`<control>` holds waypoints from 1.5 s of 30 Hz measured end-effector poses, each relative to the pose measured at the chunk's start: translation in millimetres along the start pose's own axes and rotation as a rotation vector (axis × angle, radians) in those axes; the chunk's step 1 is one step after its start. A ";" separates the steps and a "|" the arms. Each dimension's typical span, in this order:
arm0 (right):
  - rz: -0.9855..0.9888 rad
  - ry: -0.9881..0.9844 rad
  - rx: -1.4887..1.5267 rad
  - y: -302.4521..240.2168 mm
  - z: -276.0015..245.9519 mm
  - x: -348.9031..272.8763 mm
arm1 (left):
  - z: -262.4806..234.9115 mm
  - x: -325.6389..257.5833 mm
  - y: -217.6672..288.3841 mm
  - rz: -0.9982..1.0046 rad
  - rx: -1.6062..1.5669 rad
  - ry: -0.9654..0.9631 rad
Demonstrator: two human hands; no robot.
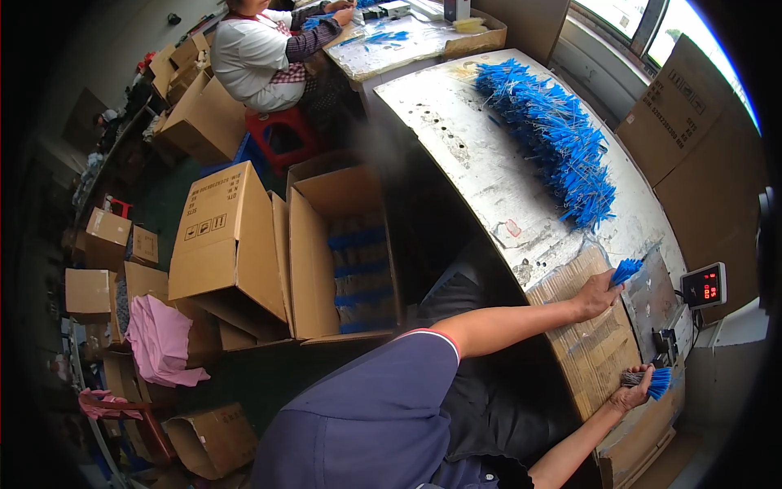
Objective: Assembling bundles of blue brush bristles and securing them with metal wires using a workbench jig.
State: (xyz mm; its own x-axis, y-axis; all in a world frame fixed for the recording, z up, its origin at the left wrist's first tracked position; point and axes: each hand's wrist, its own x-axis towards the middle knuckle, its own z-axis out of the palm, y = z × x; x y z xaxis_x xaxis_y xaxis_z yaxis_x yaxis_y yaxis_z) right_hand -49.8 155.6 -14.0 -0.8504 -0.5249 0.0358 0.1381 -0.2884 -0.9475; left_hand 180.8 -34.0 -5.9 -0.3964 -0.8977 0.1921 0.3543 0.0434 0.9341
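Small blue bundle (626, 270) of thin plastic pieces sits pinched in the left hand (597, 295), fingers closed around its lower end, held just above the worn tabletop (489, 155) at the edge of a flat cardboard sheet (590, 346). Second blue bundle (660, 381) is in the right hand (631, 395), fingers wrapped tight on it, low at the near end of the cardboard. Both bundles are off the surface, well apart from each other. Further up the tabletop lies a long heap of the same blue pieces (554, 134), loose and fanned out. A small scale display with red digits (704, 285) stands just right of the left hand. Looks like a sort-and-bunch step: pieces gathered into handfuls, both hands loaded. Next move probably calls for squaring up the ends and keeping each grip firm so thin pieces don't slip out. To the left, on the floor, an open carton (342, 253) holds stacked blue rows, a closed carton (232, 236) beside it, pink cloth (159, 338) nearby. Another person in a white top (252, 53) sits on a red stool (281, 130) at a far table.
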 end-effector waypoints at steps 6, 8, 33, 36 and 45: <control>0.020 -0.042 0.010 0.2 -0.4 -5.1 | 3.1 -5.6 9.6 0.175 0.066 0.013; 0.013 -0.024 -0.010 0.0 6.1 -9.3 | 1.2 -4.0 9.6 0.162 0.090 0.002; -0.029 0.205 0.055 -2.5 3.2 -10.5 | 9.2 -13.2 11.8 0.199 0.364 -0.093; 0.015 0.159 0.025 -3.9 15.1 -14.0 | 1.5 -9.3 6.5 0.172 0.416 -0.100; -0.166 0.236 -0.247 6.7 7.5 -4.4 | 6.1 -7.1 1.5 0.157 0.414 -0.120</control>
State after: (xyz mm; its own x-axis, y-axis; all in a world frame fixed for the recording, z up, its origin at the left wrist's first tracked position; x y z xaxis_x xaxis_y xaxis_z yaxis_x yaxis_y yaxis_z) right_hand -41.3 149.9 -18.2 -0.9486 -0.2798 0.1481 -0.1132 -0.1373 -0.9840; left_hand 179.0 -24.9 -4.0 -0.4691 -0.8100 0.3519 0.0591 0.3687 0.9277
